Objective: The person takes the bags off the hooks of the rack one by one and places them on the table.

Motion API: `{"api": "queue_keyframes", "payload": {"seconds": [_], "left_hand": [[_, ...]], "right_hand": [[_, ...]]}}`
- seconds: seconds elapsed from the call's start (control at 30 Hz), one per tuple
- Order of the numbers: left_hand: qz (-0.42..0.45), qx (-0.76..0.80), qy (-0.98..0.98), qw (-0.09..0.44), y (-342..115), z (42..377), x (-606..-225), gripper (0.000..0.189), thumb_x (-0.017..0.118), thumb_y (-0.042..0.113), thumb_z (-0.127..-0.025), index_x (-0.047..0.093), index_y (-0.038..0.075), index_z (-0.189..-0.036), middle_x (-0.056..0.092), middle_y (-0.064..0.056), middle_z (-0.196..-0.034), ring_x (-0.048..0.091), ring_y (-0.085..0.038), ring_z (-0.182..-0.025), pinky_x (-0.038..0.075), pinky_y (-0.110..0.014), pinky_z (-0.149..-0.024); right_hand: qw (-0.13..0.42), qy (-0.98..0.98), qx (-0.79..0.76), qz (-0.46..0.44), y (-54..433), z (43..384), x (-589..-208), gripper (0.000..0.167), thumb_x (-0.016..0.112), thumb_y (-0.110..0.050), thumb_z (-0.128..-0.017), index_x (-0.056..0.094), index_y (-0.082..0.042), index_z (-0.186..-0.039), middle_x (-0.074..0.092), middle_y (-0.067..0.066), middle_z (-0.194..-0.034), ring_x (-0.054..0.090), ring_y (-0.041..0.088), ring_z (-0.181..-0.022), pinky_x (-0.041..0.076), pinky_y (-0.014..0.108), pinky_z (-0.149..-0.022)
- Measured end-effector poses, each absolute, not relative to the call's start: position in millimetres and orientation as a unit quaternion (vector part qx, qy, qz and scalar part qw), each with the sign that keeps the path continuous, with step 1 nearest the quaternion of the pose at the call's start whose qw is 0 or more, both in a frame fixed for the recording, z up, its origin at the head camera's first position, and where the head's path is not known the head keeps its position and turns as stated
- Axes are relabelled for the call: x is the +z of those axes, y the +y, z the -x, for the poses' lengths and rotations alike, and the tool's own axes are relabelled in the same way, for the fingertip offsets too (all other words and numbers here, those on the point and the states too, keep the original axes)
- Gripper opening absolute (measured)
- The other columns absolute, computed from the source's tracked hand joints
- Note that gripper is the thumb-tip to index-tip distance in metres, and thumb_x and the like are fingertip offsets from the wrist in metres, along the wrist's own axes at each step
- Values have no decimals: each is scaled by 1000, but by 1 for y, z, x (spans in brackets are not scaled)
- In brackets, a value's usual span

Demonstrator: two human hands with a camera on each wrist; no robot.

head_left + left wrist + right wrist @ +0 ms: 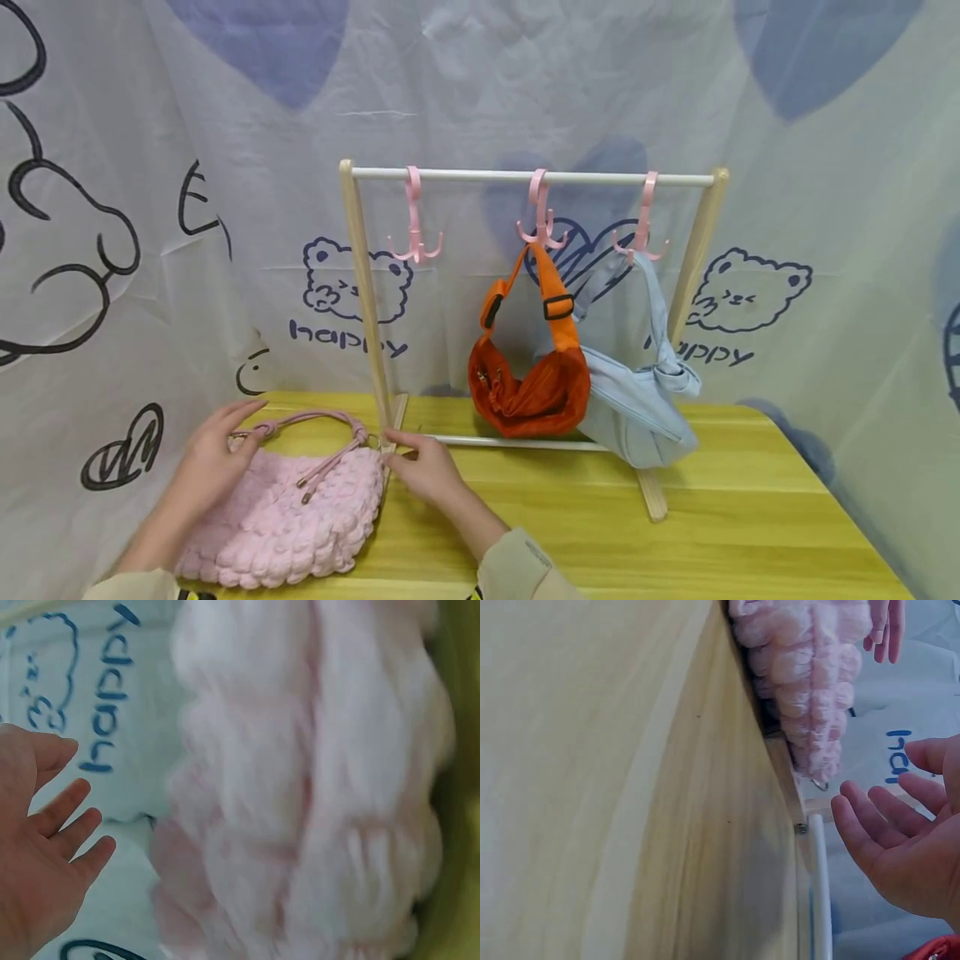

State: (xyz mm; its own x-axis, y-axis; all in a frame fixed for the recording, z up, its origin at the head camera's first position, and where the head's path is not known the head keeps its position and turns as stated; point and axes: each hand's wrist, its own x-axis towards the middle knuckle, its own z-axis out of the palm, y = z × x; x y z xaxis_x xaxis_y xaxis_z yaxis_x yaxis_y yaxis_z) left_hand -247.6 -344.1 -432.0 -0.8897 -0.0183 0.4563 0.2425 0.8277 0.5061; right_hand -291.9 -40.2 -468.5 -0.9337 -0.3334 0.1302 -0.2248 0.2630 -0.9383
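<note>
A puffy pink handbag (300, 517) with a knotted cord handle (337, 414) lies at the left of the table. My left hand (217, 454) is over its left side, close to where the handle joins. In the left wrist view that hand (45, 840) has spread fingers and an empty palm, with the bag (300, 787) filling the middle. At the bag's right end, my right hand (427, 471) reaches in near the metal ring. The right wrist view shows its fingers (874, 821) loosely bent, holding nothing, beside the tip of the bag (817, 697).
A wooden rack with a white rail (480, 175) stands behind, bearing pink hooks. The left hook (415, 242) is bare. An orange bag (532, 383) hangs from the middle hook and a light blue bag (637, 408) from the right one. The rack's left foot (400, 412) is beside my right hand.
</note>
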Motion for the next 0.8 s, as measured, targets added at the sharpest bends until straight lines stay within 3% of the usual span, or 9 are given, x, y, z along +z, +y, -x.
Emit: {"api": "queue_keyframes", "payload": {"seconds": [0.2, 0.43, 0.8], "left_hand": [[82, -314, -911, 254, -320, 240, -422, 47, 63, 16, -105, 54, 4, -150, 50, -25, -148, 45, -56, -132, 40, -77, -96], [109, -345, -886, 289, -288, 237, -414, 46, 66, 9, -102, 57, 6, -147, 52, -22, -148, 47, -51, -134, 44, -74, -98], [127, -408, -858, 285, -245, 238, -406, 45, 64, 11, -104, 57, 9, -149, 51, -18, -152, 44, -47, -140, 36, -74, -107]], "right_hand": [[33, 779, -599, 181, -31, 285, -460, 39, 71, -22, -99, 70, -15, -137, 73, 12, -125, 66, 11, -91, 52, 23, -63], [3, 765, -611, 204, -16, 277, -450, 36, 71, -23, -100, 71, -18, -136, 69, 6, -136, 68, 28, -113, 53, 24, -71], [-10, 752, -617, 231, 7, 269, -437, 36, 68, -27, -103, 70, -23, -138, 71, 5, -132, 71, 25, -110, 56, 27, -83]]}}
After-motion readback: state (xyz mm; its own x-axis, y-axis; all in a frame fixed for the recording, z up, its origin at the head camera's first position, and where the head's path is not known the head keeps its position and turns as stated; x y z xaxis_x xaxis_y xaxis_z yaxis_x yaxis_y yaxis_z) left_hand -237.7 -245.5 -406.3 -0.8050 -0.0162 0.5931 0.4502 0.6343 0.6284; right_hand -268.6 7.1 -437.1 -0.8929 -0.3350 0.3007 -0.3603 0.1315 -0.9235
